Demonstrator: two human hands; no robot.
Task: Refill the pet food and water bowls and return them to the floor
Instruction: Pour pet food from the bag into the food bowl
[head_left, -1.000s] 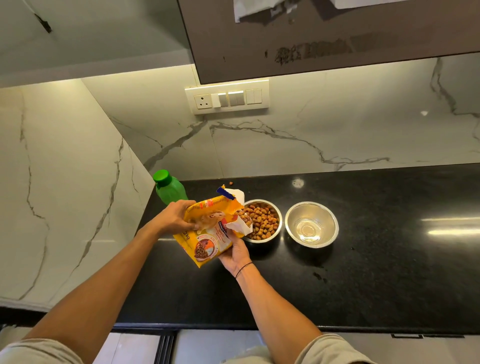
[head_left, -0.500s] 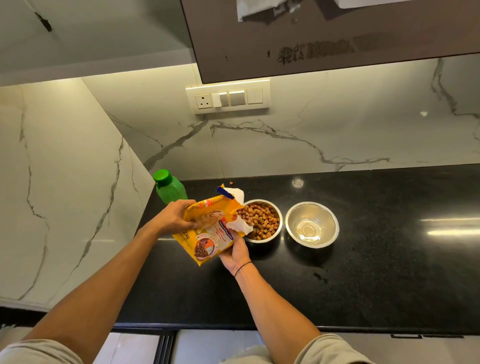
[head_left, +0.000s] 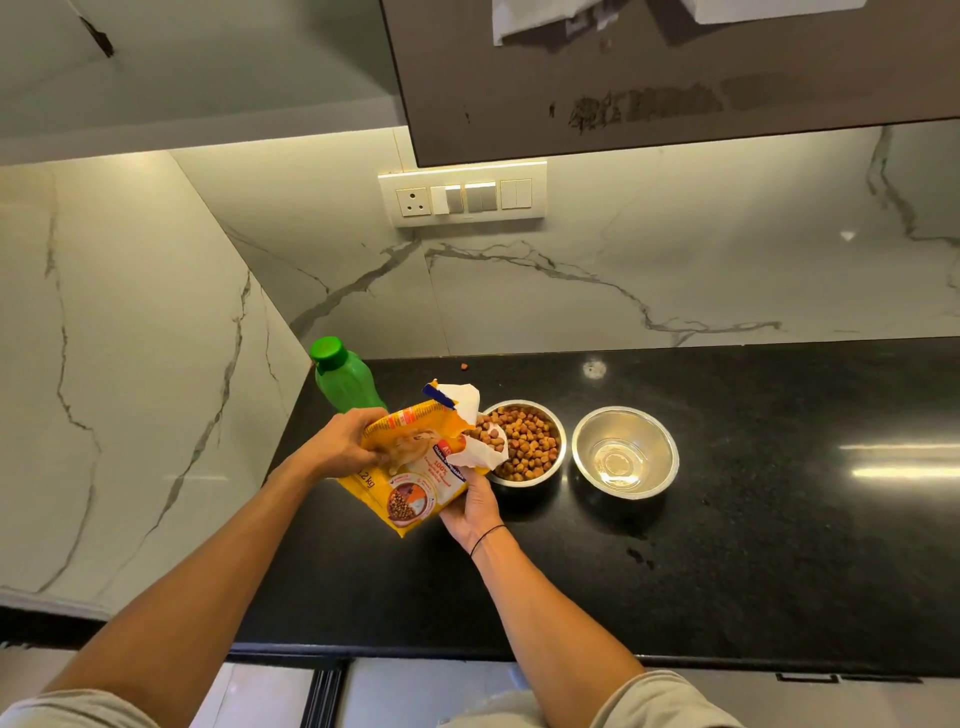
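Head view: both hands, left hand (head_left: 340, 447) and right hand (head_left: 475, 506), still grip yellow food bag (head_left: 415, 467), tipped same as before. Food bowl (head_left: 527, 441) looks full; water bowl (head_left: 626, 452) nearly dry, needs filling next.

Black countertop (head_left: 753, 582) carries 2 steel bowls (head_left: 550, 470) (head_left: 662, 447), a green bottle (head_left: 345, 379), 1 stray kibble (head_left: 464, 366).

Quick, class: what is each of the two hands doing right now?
Left hand: grips the upper side of the yellow pet food bag.
Right hand: holds the same bag from below, tilted at the food bowl.
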